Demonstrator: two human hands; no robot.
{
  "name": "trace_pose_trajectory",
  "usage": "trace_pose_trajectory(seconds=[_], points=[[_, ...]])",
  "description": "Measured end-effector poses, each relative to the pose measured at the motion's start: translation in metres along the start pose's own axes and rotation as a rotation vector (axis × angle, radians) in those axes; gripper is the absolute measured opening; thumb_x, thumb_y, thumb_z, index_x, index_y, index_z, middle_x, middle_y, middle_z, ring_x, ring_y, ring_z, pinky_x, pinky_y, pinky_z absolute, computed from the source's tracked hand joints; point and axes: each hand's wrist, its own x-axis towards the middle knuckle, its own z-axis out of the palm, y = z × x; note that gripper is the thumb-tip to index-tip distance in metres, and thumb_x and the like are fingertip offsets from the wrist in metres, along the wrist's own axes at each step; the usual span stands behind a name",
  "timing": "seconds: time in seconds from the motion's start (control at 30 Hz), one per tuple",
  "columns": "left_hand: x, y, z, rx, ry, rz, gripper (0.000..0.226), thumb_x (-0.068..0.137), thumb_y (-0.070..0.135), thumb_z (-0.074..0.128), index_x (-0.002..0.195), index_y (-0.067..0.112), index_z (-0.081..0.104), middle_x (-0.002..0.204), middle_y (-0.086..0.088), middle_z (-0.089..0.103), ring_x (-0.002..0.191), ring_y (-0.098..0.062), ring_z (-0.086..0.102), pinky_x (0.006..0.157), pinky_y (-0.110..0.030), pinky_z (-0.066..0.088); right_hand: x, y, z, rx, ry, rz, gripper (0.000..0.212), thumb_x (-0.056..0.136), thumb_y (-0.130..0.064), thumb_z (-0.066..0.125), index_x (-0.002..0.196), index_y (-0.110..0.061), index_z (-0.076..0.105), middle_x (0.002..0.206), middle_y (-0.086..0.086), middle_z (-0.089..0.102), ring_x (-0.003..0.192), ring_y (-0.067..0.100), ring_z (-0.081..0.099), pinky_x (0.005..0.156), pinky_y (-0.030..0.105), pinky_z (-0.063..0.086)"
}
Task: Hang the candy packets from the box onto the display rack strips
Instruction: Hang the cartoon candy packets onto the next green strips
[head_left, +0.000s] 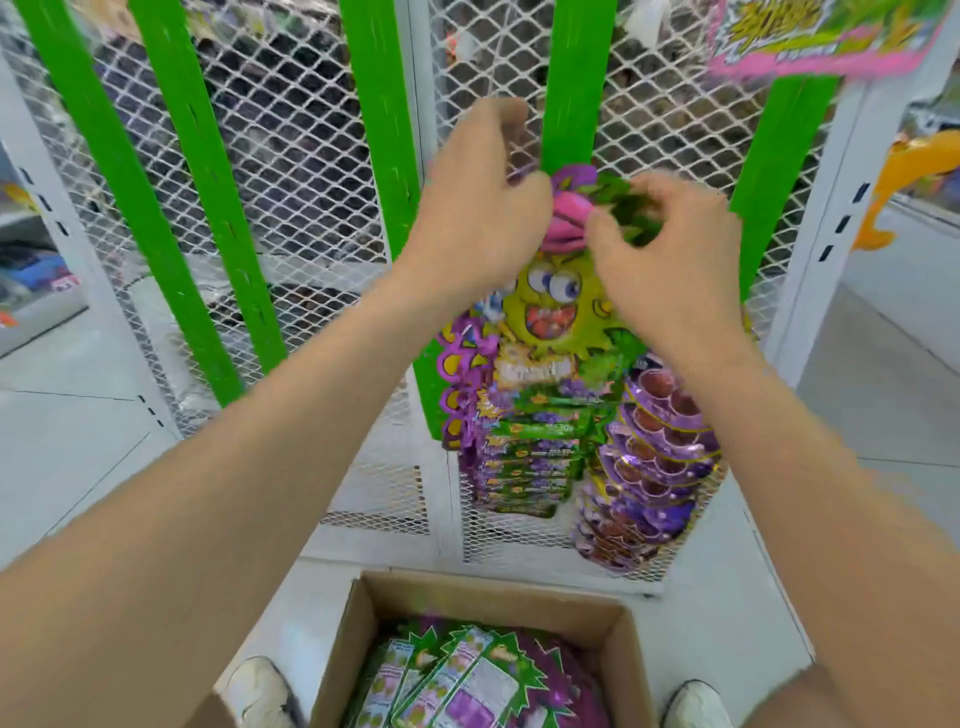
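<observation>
Pinching the top of a candy packet (550, 306), the right hand (670, 260) curls its thumb and fingertips round the crumpled green and pink header, while the left hand (478, 208) has its fingers curled at the header's purple left edge and seems to nip it there, though blur softens the detail. Between them the packet is held up against the lower part of a green strip (571, 78), its yellow-green cartoon face hanging below the hands. It looks like a thin, glossy foil or plastic card with a jagged, starburst outline: probably very light, floppy instead of stiff, and slick enough to slide between fingers. The header is the sensible place to hold it, since that is the part that has to catch on the strip, and a grip on both sides of it should keep the sheet from twisting. The strip itself is flat, narrow and matte green with small slots down its length, one of several standing against a white expanded-metal mesh panel (291, 156). Lower on the rack, hung packets (654, 467) overlap like shingles in shiny purple and green rows. Just beneath, on the pale floor, sits an open brown cardboard box (337, 670) with plain, dull walls, and the spare packets (457, 680) lie flat and stacked inside it, edges spiky like the one in hand.
</observation>
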Motion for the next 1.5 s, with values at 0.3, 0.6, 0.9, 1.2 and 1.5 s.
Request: trace_pose_trajectory(seconds=[0.3,0.6,0.9,1.2,1.5], points=[[0.055,0.02,-0.008,-0.17,-0.085,-0.176,0.01,0.089,0.026,0.065,0.093,0.018,0.07,0.086,0.006,0.069,0.082,-0.007,0.063,0.079,-0.023,0.053,0.059,-0.012,0.0,-0.123,-0.009,0.09,0.017,0.088,-0.048,0.058,0.088,-0.031,0.057,0.098,-0.007,0.068,0.109,0.024,0.059,0.095,0.041,0.031],[0.053,0.017,-0.01,-0.508,-0.278,-0.339,0.029,0.1,0.042,0.067,0.106,0.016,0.08,0.104,-0.01,0.082,0.101,-0.035,0.078,0.099,-0.051,0.061,0.067,-0.026,0.005,0.034,0.1,0.115,0.029,0.093,-0.053,0.051,0.084,-0.026,0.057,0.079,-0.011,0.059,0.101,0.023,0.061,0.088,0.037,0.026],[0.054,0.004,-0.011,-0.38,-0.28,-0.174,0.03,0.102,0.039,0.065,0.1,0.011,0.077,0.102,-0.013,0.08,0.098,-0.033,0.077,0.1,-0.054,0.059,0.061,-0.018,0.009,-0.004,0.103,0.088,0.026,0.095,-0.054,0.053,0.091,-0.029,0.059,0.092,-0.01,0.065,0.107,0.024,0.06,0.097,0.043,0.032],[0.019,-0.026,0.006,0.412,0.171,0.385,0.049,0.095,0.03,0.068,0.14,0.017,0.055,0.122,0.002,0.066,0.112,-0.019,0.06,0.097,-0.037,0.047,0.026,0.002,0.014,-0.16,0.188,-0.089,0.039,0.089,-0.046,0.068,0.121,-0.023,0.063,0.118,0.0,0.06,0.114,0.023,0.056,0.095,0.04,0.043],[-0.142,-0.13,0.036,0.34,-0.405,0.348,0.018,0.086,0.019,0.062,0.103,0.015,0.069,0.097,-0.003,0.065,0.091,-0.023,0.06,0.076,-0.041,0.05,-0.161,0.04,0.028,-0.135,-0.673,-0.117,0.014,0.08,-0.023,0.055,0.088,-0.024,0.066,0.073,-0.008,0.062,0.075,0.026,0.066,0.068,0.04,0.056]])
